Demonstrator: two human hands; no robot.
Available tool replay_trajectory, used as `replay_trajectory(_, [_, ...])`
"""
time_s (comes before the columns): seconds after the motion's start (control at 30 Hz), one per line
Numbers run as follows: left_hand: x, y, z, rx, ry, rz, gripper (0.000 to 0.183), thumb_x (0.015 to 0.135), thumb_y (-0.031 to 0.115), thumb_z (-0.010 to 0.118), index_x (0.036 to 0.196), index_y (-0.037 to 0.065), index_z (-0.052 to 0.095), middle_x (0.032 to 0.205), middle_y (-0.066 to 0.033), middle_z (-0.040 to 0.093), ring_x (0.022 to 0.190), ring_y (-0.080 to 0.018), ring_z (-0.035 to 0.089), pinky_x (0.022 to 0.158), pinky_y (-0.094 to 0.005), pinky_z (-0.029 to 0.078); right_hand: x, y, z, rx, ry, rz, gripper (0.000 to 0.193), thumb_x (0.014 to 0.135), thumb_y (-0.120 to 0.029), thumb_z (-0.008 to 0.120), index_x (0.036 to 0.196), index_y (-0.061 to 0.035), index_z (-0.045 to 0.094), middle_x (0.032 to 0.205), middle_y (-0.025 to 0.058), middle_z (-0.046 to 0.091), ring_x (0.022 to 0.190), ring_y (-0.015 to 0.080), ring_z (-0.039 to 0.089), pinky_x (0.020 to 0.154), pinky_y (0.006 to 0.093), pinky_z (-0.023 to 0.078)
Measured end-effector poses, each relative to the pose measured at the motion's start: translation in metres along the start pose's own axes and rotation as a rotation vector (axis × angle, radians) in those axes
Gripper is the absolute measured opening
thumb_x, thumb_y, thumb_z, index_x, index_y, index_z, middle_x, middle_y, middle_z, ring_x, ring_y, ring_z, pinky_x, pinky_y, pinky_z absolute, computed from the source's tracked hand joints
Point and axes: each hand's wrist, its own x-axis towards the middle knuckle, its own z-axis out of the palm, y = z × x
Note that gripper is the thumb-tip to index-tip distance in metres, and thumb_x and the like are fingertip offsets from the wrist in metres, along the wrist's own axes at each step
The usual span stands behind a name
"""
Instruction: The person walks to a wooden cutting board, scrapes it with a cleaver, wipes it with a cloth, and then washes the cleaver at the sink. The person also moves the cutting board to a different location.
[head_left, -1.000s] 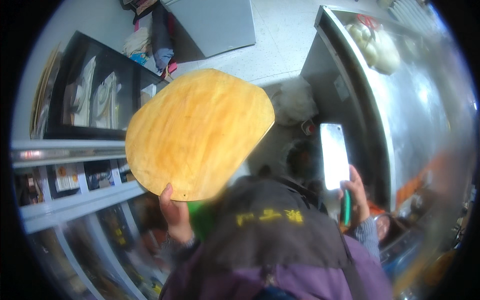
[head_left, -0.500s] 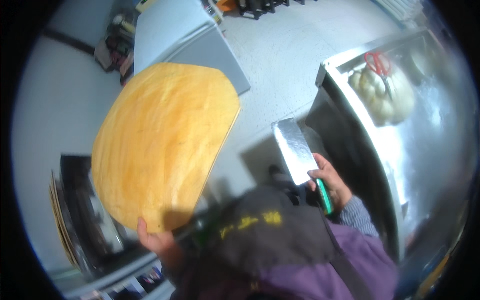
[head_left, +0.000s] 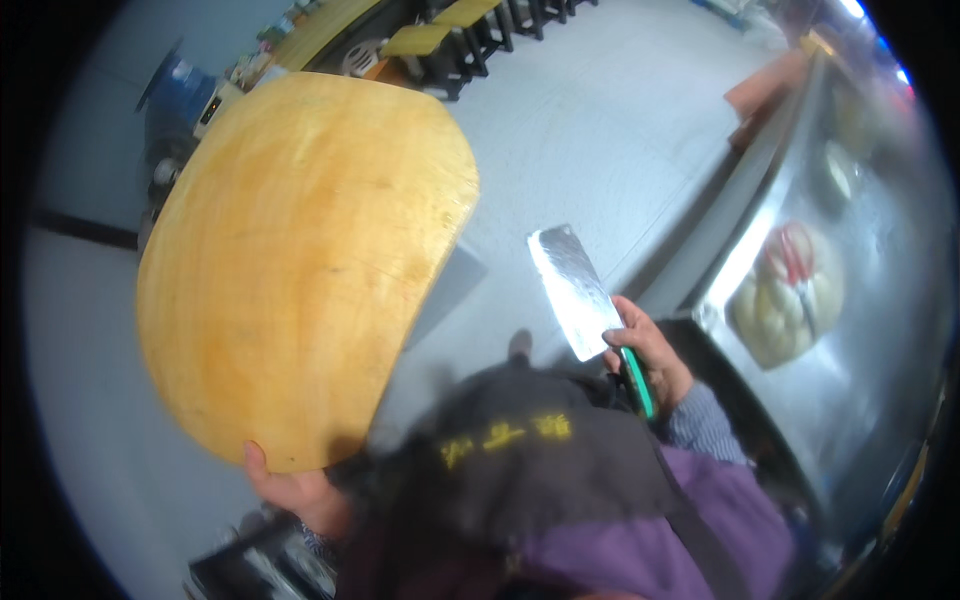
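My left hand (head_left: 295,492) grips the near edge of a large wooden cutting board (head_left: 310,270), thumb on its top face and the fingers hidden beneath. The board is pale yellow, rounded, with one straight side facing right. My right hand (head_left: 648,352) is closed around the green handle of a cleaver (head_left: 575,290). The cleaver's broad shiny blade points up and away, apart from the board. A dark apron with yellow marks covers my front.
A steel counter (head_left: 880,330) runs along the right. On it rests a bag of pale round food (head_left: 785,315) with red-handled scissors (head_left: 795,265) on top. Stools (head_left: 420,42) stand at the far wall beside a long wooden table (head_left: 320,35). A blue water jug (head_left: 188,92) is at far left.
The view has moved forward along the counter; the white cabinet is now mostly hidden behind the board, and stools and a table have come into view. Both hands keep their holds.
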Motion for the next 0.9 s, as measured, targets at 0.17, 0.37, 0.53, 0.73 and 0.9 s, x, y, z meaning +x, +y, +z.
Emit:
replay_trajectory(0.17, [0.144, -0.059, -0.043, 0.441, 0.284, 0.038, 0.05, 0.092, 0.023, 0.041, 0.132, -0.004, 0.033, 0.133, -0.0184, 0.042, 0.12, -0.0331, 0.042, 0.102, -0.0469, 0.032, 0.068, -0.036, 0.015, 0.078, 0.245, -0.143, 0.043, 0.075, 0.002, 0.056, 0.115, 0.001, 0.042, 0.079, 0.0089, 0.056, 0.048, 0.014, 0.054, 0.042, 0.0236, 0.048])
replay_trajectory(0.37, [0.291, -0.158, -0.009, 0.281, 0.166, -0.05, 0.046, 0.092, 0.022, 0.042, 0.129, -0.005, 0.037, 0.129, -0.0146, 0.046, 0.116, -0.0266, 0.046, 0.1, -0.0415, 0.036, 0.085, -0.1, -0.015, 0.07, 0.479, -0.347, 0.043, 0.076, -0.003, 0.057, 0.115, 0.0008, 0.042, 0.083, 0.0097, 0.056, 0.048, 0.0128, 0.052, 0.043, 0.0236, 0.046])
replay_trajectory(0.53, [0.374, -0.236, 0.051, 0.255, 0.251, -0.145, 0.046, 0.091, 0.021, 0.044, 0.131, -0.002, 0.036, 0.131, -0.0135, 0.044, 0.118, -0.0258, 0.044, 0.1, -0.041, 0.036, 0.124, -0.17, -0.068, 0.164, 0.589, -0.425, 0.043, 0.075, -0.005, 0.059, 0.115, -0.0023, 0.043, 0.083, 0.0066, 0.056, 0.048, 0.0104, 0.05, 0.043, 0.0225, 0.043])
replay_trajectory(0.73, [0.472, -0.31, 0.122, 0.134, 0.308, -0.182, 0.042, 0.093, 0.02, 0.042, 0.127, -0.004, 0.038, 0.128, -0.0121, 0.046, 0.117, -0.0248, 0.044, 0.1, -0.0391, 0.035, 0.209, -0.302, -0.121, 0.233, 0.625, -0.438, 0.04, 0.077, -0.003, 0.056, 0.116, -0.0042, 0.044, 0.081, 0.002, 0.054, 0.053, 0.0088, 0.05, 0.046, 0.0206, 0.044])
replay_trajectory(0.9, [0.557, -0.345, 0.146, 0.16, 0.424, -0.205, 0.044, 0.09, 0.017, 0.048, 0.128, -0.003, 0.038, 0.128, -0.0127, 0.046, 0.117, -0.0247, 0.044, 0.1, -0.04, 0.035, 0.276, -0.404, -0.13, 0.181, 0.618, -0.486, 0.038, 0.078, -0.002, 0.055, 0.114, -0.0043, 0.044, 0.081, 0.0023, 0.054, 0.053, 0.0085, 0.05, 0.047, 0.021, 0.046])
